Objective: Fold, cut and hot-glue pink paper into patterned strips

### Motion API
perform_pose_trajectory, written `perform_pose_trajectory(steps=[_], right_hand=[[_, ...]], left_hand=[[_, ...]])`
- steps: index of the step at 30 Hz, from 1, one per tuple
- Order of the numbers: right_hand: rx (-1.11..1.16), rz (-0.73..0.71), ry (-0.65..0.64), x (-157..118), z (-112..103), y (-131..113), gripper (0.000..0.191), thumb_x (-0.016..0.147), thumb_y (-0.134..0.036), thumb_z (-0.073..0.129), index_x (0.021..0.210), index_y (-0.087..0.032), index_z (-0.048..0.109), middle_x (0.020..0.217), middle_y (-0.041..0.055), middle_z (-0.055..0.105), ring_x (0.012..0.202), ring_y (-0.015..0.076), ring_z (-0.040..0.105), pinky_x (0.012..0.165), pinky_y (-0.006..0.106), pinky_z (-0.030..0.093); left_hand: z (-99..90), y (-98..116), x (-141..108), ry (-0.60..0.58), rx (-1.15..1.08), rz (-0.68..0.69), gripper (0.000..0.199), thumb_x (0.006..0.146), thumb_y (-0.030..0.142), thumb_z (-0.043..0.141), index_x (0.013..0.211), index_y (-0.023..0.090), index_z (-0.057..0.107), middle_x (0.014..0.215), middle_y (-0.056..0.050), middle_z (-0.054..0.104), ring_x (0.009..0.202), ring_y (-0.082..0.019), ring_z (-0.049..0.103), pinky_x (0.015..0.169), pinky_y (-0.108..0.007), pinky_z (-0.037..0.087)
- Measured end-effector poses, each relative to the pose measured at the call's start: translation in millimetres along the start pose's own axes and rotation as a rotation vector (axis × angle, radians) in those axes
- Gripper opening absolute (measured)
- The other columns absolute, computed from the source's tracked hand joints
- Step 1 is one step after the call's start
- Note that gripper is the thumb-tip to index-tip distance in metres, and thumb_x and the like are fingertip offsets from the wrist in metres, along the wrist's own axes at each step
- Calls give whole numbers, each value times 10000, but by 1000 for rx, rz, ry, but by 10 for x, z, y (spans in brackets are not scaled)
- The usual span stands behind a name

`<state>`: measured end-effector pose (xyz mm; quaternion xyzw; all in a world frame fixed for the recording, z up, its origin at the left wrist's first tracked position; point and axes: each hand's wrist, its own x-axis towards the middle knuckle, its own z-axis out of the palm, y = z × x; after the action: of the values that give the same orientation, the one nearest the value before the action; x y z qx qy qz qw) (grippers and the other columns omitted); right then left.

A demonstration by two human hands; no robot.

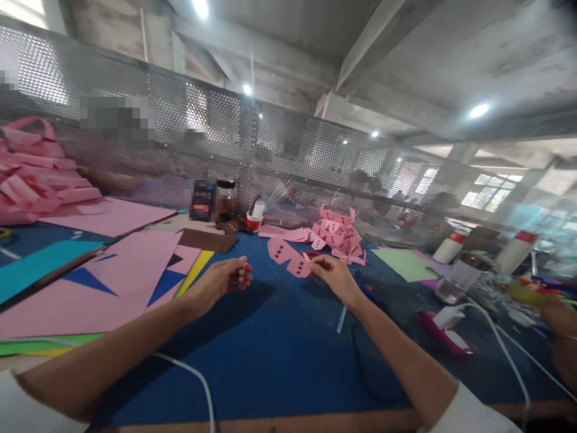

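Observation:
My right hand (332,273) pinches the right end of a pink paper cutout (288,257) between thumb and fingertips. The cutout has small dark squares and a notched lower edge, and it is held above the blue table (270,355). To its left, my left hand (228,278) is apart from the paper. Its fingers are curled in, and nothing shows in them. Just behind the cutout lies a heap of similar pink pieces (337,234) with dark squares. A blue tool (367,288), partly covered by my right forearm, and a clear glue stick (341,319) lie close to my right wrist.
Pink sheets (103,282) and coloured paper fill the left side, below a pile of pink strips (40,174). A jar (226,201) and paper cup (255,221) stand at the back. On the right are a glass (464,276), white cables and another person's blurred hand (559,325).

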<state>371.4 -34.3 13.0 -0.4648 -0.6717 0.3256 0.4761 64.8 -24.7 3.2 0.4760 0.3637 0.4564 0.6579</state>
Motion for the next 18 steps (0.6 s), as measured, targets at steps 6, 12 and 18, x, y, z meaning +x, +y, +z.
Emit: perform_pose_trajectory(steps=[6,12,18], right_hand=[[-112,-21,85,319,-454,-197,376,708,-549,793,811,-197,709,768,15,687,732,182,655,750,328,532],[-250,32,171,709,-1066,-466,253,836,-402,760,896,-161,710,843,40,697,763,167,664,759,314,544],[-368,124,200,1071,-1368,-465,327,979,-349,608,1255,-174,597,1257,96,618,1049,222,644,884,429,564]], left_hand=[[16,-14,-24,-38,70,24,363,825,497,725,843,136,698,807,-64,686,751,-177,636,740,-296,512],[34,5,-47,-42,84,33,385,766,512,771,832,137,712,823,-80,696,773,-191,636,757,-307,515],[51,-3,-62,-42,96,34,378,785,535,746,802,158,712,792,-71,694,744,-189,638,731,-292,507]])
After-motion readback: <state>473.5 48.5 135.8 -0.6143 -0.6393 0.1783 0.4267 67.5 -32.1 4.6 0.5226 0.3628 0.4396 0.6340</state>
